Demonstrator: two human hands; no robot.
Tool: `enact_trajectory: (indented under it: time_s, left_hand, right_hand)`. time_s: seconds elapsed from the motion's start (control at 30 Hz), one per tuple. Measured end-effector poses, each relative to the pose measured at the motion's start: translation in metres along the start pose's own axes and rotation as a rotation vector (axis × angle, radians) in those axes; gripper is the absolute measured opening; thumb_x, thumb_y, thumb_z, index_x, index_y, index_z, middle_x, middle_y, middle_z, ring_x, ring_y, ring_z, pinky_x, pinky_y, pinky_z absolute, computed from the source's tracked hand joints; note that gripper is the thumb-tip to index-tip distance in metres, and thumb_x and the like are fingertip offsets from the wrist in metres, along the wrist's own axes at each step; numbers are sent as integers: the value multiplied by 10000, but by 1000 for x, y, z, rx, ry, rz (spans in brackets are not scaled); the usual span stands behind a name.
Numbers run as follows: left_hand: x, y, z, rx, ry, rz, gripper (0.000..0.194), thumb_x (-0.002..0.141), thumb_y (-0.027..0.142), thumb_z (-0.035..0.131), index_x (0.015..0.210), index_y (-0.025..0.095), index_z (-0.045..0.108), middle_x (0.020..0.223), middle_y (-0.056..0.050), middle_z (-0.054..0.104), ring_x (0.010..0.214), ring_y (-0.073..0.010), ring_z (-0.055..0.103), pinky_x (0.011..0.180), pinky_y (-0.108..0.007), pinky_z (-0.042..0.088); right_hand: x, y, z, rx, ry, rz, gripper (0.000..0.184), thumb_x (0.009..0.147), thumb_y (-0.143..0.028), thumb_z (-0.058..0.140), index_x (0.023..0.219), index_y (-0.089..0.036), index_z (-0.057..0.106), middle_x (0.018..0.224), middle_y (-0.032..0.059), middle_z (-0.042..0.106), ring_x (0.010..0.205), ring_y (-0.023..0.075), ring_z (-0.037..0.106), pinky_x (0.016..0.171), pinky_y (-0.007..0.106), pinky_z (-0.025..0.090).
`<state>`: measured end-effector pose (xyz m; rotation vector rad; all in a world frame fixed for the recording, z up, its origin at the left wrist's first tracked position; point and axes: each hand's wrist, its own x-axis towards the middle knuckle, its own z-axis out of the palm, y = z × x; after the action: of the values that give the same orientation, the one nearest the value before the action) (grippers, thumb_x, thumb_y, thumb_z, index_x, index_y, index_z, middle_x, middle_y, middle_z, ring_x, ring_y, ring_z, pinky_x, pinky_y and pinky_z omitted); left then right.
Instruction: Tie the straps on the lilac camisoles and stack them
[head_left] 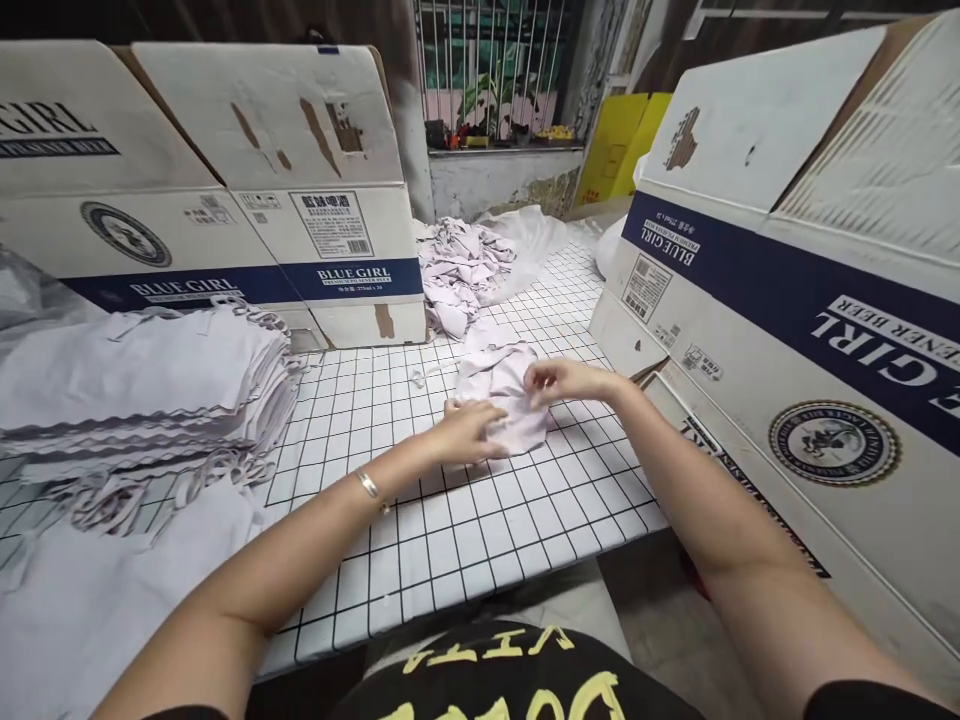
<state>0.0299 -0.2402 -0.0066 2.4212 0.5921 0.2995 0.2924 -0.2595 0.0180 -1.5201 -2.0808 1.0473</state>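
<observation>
A small pale pinkish piece of fabric lies partly crumpled on the table in front of me. My left hand rests on its near left side, palm down with the fingers stretched out and apart. At its right edge, my right hand has its fingers curled in and appears to pinch the cloth; the exact contact is hard to see. Just behind, a loose heap of similar fabric pieces reaches almost to this one. A thin pale strip trails off to the left.
Stacked fabric pieces fill the table's left side, with more cloth nearer me. A white carton stands behind them; another large carton stands on the right. Clear plastic lies behind on the grid-patterned tabletop.
</observation>
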Motion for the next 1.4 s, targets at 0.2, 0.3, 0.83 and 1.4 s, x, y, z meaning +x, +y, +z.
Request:
enact_trajectory:
  time_s: [0.2, 0.3, 0.83, 1.4]
  left_hand:
    - [27, -9, -5, -169, -30, -8, 173, 872, 318, 500, 836, 175, 590, 850, -28, 623, 819, -187, 584, 764, -324, 440]
    - [40, -3, -28, -266, 424, -97, 127, 887, 293, 491, 877, 176, 539, 885, -31, 586, 823, -155, 551, 732, -282, 452]
    - [26, 82, -61, -1073, 781, -136, 288, 725, 278, 764, 960, 135, 681, 900, -82, 705, 888, -221, 646, 749, -331, 534]
    - [-33, 79, -135, -888, -50, -151, 288, 646, 247, 830, 885, 133, 716, 818, -82, 711, 690, -184, 672, 666, -328, 553]
  right_hand:
    - [-22, 0, 56, 24, -9, 57, 473, 607, -460, 815, 952, -158, 698, 941, 63, 677, 931, 249, 596, 786, 346, 464]
    - [-7, -19, 39, 311, 112, 105, 394, 699, -446, 768, 925, -136, 676, 827, 55, 682, 764, 195, 620, 664, 310, 490]
    - [4, -165, -69, 842, 293, -52, 200, 776, -186, 741, 878, -144, 575, 795, 25, 650, 671, 112, 622, 592, 237, 545]
    - [23, -182, -57, 446, -364, -240, 251, 709, -244, 800, 801, -123, 600, 747, 19, 662, 688, 118, 621, 670, 247, 518]
